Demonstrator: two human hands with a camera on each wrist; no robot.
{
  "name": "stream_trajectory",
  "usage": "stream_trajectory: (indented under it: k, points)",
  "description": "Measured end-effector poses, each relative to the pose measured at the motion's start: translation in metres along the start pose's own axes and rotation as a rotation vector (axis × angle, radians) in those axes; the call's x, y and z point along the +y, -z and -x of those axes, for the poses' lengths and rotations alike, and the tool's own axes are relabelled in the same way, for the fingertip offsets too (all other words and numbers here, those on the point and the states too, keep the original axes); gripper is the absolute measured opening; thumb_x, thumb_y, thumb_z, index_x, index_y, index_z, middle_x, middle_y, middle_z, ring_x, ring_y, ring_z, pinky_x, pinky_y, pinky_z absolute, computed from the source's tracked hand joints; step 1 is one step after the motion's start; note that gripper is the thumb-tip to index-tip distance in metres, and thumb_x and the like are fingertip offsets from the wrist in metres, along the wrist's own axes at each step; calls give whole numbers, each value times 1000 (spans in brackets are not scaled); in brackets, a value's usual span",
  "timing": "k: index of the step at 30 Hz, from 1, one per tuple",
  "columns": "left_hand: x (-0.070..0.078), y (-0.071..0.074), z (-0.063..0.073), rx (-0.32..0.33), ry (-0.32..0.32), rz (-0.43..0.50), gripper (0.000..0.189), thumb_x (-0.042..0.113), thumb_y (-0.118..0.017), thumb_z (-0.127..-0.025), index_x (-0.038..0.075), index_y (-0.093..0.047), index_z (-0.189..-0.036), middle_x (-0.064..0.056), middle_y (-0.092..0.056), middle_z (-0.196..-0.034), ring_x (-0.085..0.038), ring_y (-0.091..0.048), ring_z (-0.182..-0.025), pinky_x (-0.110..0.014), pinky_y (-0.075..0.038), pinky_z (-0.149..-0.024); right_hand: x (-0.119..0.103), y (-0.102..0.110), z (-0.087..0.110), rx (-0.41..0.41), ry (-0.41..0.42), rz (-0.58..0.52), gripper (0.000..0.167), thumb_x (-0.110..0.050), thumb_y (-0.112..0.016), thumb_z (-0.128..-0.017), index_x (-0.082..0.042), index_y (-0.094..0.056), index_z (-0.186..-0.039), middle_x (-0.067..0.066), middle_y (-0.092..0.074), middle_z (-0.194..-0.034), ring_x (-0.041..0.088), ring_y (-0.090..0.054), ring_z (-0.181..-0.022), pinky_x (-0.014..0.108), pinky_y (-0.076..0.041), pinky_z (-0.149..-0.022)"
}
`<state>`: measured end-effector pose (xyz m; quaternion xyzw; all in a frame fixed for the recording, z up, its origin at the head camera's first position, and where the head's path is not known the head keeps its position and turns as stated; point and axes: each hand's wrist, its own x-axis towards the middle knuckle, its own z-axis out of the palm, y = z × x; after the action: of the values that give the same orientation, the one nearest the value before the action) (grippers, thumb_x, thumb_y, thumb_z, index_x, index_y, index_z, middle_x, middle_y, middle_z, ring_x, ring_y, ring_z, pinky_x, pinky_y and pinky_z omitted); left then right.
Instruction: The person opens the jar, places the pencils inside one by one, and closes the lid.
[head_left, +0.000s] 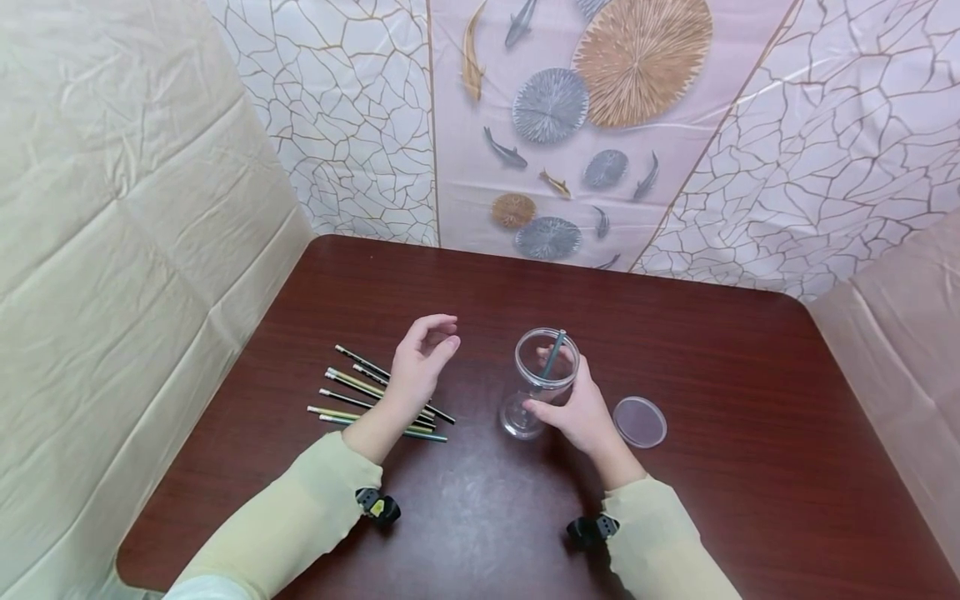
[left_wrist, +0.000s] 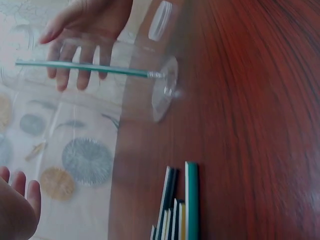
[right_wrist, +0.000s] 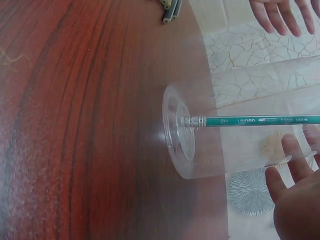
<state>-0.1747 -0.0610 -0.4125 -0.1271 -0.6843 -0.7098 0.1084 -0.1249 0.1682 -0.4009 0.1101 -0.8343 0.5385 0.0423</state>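
A clear plastic jar stands upright near the middle of the table, its mouth uncovered. My right hand holds it from the right side, thumb in front and fingers round the back. Inside the jar is one green pencil, leaning, its eraser end at the bottom. To the left of the jar my left hand hovers with loosely curved fingers and nothing in them. Several pencils, in black, yellow and green, lie in a loose pile under and beside the left wrist, partly hidden by it.
A round clear lid lies flat on the table to the right of the jar, beside the right wrist. The dark red-brown table ends at a patterned cloth wall behind, with plain cloth on both sides.
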Motion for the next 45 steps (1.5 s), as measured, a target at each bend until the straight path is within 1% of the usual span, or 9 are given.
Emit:
stream_trajectory:
  k: [4, 8, 9, 13, 20, 28, 34, 39, 45]
  points:
    - [3, 11, 3, -40, -15, -83, 29, -4, -62, -86, -7, -59, -114, -23, -57, -108, -24, -58, -93, -33, -49, -82, 0, -1, 0, 5, 5, 15, 80, -3, -79, -69, 3, -32, -132, 16, -53, -129, 27, -50, -112, 35, -34, -93]
    - [11, 20, 7, -112, -37, -175, 28, -4, -65, -84, -8, -61, -111, -24, -56, -108, -36, -57, -95, -41, -49, -83, 17, -2, -3, 11, -4, 12, 81, -5, -81, -69, -2, -32, -133, 13, -53, -130, 23, -49, -114, 37, -33, -94]
    - [12, 22, 8, -129, -36, -195, 28, -3, -65, -84, -8, -61, -111, -23, -56, -108, -35, -57, -95, -41, -49, -84, 23, -2, -4, 13, -2, 9, 82, -7, -82, -68, -3, -32, -134, 11, -53, -130, 22, -48, -115, 38, -33, -95]
    - [11, 26, 10, -181, -20, -197, 29, -3, -66, -83, -9, -61, -111, -23, -55, -109, -40, -53, -99, -49, -45, -89, 36, -3, -6, 17, 1, 6, 84, -12, -83, -68, -7, -32, -135, 9, -53, -131, 18, -49, -113, 36, -33, -95]
    - [-29, 33, 5, -190, -19, -212, 34, 5, -71, -82, -1, -64, -114, -16, -56, -110, -35, -54, -101, -47, -46, -89, 41, -4, -6, 21, 12, 5, 85, -13, -84, -68, -8, -32, -135, 4, -54, -130, 16, -53, -106, 35, -36, -92]
    - [-36, 46, 3, -243, -85, -454, 33, 21, -74, -81, 12, -68, -112, 0, -59, -110, -19, -51, -108, -41, -40, -92, 42, -4, -5, 20, 19, 4, 85, -15, -84, -67, -7, -32, -135, 9, -53, -130, 16, -52, -108, 40, -35, -93]
    - [-43, 58, 0, -330, -101, -579, 33, 23, -74, -80, 14, -69, -111, 1, -59, -107, -21, -47, -106, -39, -39, -88, 40, -4, -6, 20, 22, -1, 84, -14, -84, -67, -9, -33, -134, 12, -52, -130, 17, -52, -108, 42, -35, -93]
    - [-51, 67, -3, -412, -130, -672, 33, 25, -75, -80, 13, -70, -110, 0, -58, -105, -23, -44, -106, -41, -36, -91, 40, -4, -6, 20, 22, 5, 84, -14, -84, -67, -10, -33, -135, 10, -53, -130, 16, -52, -108, 41, -35, -92]
    - [-62, 75, -4, -508, -122, -733, 32, 26, -74, -81, 16, -70, -111, 0, -58, -105, -24, -44, -104, -44, -32, -91, 41, -4, -6, 19, 29, -2, 85, -14, -84, -67, -8, -33, -135, 10, -53, -130, 16, -49, -113, 42, -34, -95]
